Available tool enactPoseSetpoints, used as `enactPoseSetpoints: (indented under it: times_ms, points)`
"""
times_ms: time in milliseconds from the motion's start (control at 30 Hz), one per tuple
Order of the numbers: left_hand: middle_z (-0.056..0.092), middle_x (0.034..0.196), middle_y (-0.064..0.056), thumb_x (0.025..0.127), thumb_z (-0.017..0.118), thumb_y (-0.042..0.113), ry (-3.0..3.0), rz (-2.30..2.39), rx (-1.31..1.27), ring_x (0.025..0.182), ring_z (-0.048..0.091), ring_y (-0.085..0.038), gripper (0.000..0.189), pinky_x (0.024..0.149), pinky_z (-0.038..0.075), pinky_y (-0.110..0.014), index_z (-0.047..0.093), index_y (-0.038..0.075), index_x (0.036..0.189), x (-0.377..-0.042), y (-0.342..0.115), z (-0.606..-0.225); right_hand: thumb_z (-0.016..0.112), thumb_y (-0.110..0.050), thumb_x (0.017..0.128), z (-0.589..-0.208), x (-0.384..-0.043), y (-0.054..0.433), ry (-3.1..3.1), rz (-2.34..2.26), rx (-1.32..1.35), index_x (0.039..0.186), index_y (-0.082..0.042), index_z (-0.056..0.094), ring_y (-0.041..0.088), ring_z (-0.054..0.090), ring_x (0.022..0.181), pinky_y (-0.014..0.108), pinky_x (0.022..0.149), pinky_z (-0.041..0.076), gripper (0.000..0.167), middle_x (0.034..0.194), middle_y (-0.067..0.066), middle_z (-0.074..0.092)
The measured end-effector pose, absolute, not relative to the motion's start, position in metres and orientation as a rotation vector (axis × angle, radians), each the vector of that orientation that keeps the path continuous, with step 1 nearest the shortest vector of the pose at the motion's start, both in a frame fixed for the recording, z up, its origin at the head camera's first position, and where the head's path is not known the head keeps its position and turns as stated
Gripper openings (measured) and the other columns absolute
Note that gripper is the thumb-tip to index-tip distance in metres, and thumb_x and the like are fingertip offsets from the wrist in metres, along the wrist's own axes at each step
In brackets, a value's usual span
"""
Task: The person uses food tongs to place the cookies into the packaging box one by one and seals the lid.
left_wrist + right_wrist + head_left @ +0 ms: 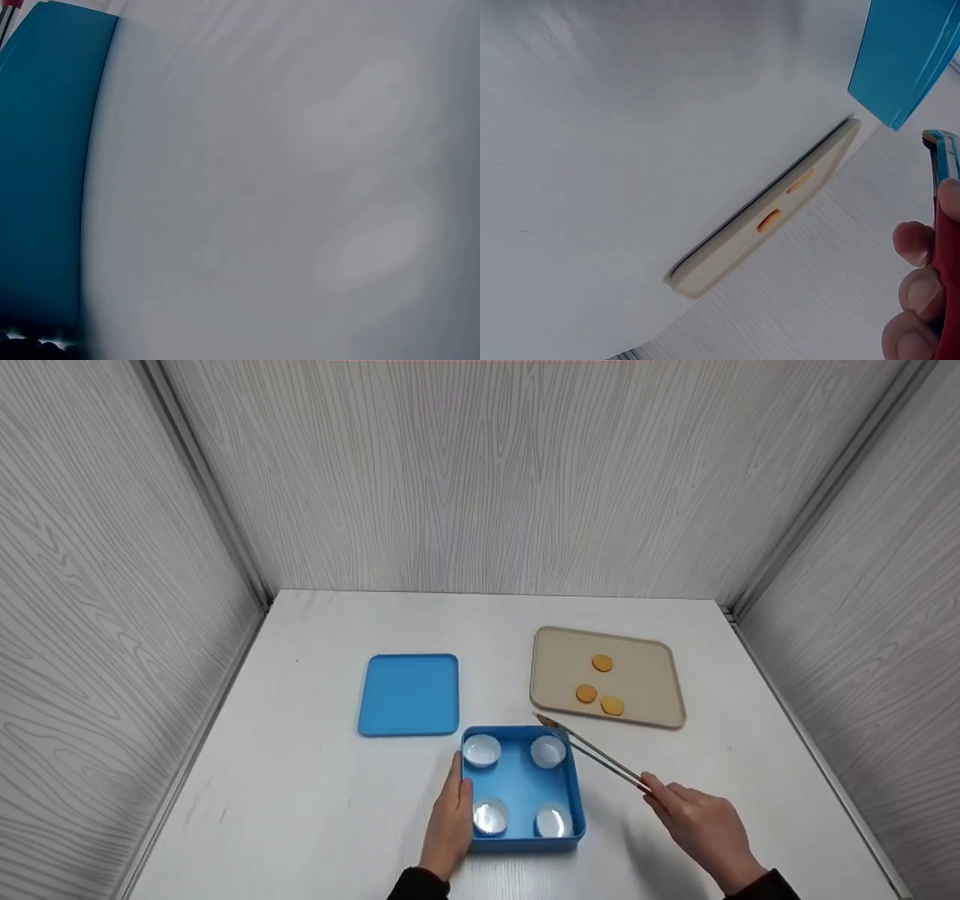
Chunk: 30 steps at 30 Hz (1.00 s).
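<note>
In the head view a square blue box (pixel 519 789) holds white fluted cups, one near each corner. My left hand (pixel 448 819) rests along its left side, fingers straight against the outer wall and thumb at the rim. My right hand (pixel 703 826) grips long metal tongs (pixel 604 756) by their red handle, also visible in the right wrist view. Their brownish tip lies over the box's far right corner, beside the cup (pixel 548 751) there; I cannot tell whether anything is pinched in it. In the left wrist view the box wall (pixel 45 165) fills the left edge.
Behind the box at the right is a beige tray (pixel 652 675) with orange-yellow discs, one farther back (pixel 602 663) and two near its front edge. A flat blue lid-like square (pixel 409 694) lies at the back left. Grey wood-grain panels (pixel 495 480) enclose the white table.
</note>
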State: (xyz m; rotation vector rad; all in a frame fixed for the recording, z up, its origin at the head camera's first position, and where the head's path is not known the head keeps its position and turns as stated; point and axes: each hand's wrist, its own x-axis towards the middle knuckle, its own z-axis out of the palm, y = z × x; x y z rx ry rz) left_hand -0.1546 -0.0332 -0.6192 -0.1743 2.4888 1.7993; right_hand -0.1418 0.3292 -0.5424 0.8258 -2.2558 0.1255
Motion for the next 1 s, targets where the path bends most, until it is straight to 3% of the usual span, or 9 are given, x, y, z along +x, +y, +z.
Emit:
enactPoseSetpoints:
  times_ms: [733,833,900,1000]
  points:
    - [0.022,0.17,-0.01,0.113,0.032,0.028,2.516,1.8,-0.146,0.156,0.02,-0.028,0.057,0.126,0.019,-0.051,0.019,0.007,0.164,-0.154,-0.035,-0.62,0.03,-0.043,0.112,-0.524,-0.13,0.32,-2.351,-0.022,0.823,0.104,-0.015,0.075,0.008,0.045,0.041,0.019,0.036,0.028,0.054,0.061,-0.007,0.058]
    - [0.021,0.17,-0.01,0.113,0.032,0.028,2.514,1.803,-0.146,0.156,0.02,-0.028,0.057,0.127,0.019,-0.051,0.018,0.007,0.164,-0.154,-0.035,-0.62,0.048,-0.036,0.106,-0.521,-0.128,0.318,-2.372,-0.05,0.825,0.105,-0.015,0.074,0.009,0.045,0.042,0.02,0.036,0.027,0.033,0.061,-0.007,0.058]
    - [0.021,0.17,-0.009,0.113,0.032,0.028,2.512,1.802,-0.153,0.156,0.02,-0.027,0.057,0.127,0.019,-0.05,0.018,0.008,0.164,-0.154,-0.034,-0.62,0.066,-0.029,0.095,-0.519,-0.127,0.317,-2.385,-0.07,0.827,0.106,-0.015,0.074,0.01,0.044,0.041,0.019,0.037,0.026,0.02,0.06,-0.006,0.057]
    - [0.021,0.17,-0.009,0.113,0.032,0.028,2.51,1.804,-0.149,0.156,0.02,-0.028,0.057,0.127,0.019,-0.051,0.018,0.007,0.164,-0.155,-0.034,-0.619,0.083,-0.022,0.077,-0.515,-0.125,0.314,-2.397,-0.092,0.826,0.105,-0.014,0.074,0.009,0.043,0.041,0.019,0.037,0.025,0.03,0.059,-0.005,0.056]
